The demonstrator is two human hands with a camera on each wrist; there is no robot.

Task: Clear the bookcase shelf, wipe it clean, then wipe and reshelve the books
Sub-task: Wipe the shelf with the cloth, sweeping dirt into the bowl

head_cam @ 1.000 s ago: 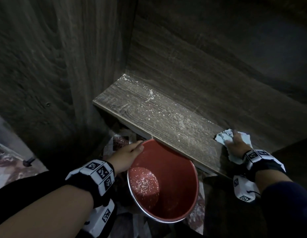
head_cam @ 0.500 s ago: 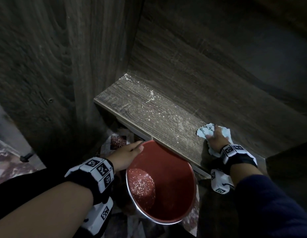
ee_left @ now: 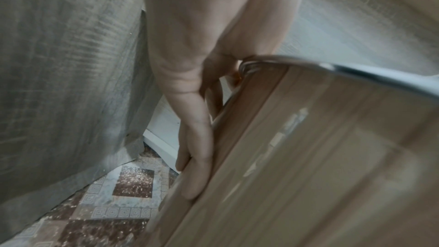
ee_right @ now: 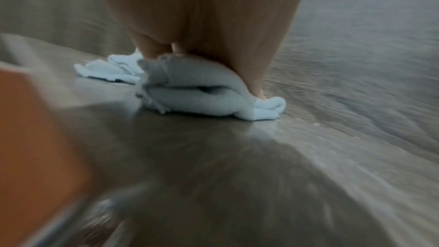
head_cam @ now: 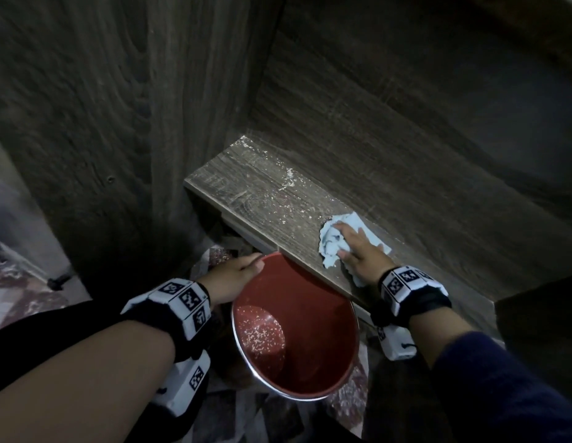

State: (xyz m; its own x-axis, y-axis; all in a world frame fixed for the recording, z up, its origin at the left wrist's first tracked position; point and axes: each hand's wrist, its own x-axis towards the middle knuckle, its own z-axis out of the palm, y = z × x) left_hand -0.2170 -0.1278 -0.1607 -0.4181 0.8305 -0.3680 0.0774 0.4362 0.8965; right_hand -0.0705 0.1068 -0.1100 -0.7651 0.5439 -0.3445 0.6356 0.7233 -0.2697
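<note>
The right hand presses flat on a blue cloth on the dusty shelf. The left hand holds the red bucket rim.

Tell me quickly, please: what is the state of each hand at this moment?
Left hand: holds the red bucket at its rim, thumb over the edge.
Right hand: open, fingers spread flat, pressing the light blue cloth on the shelf.
</note>
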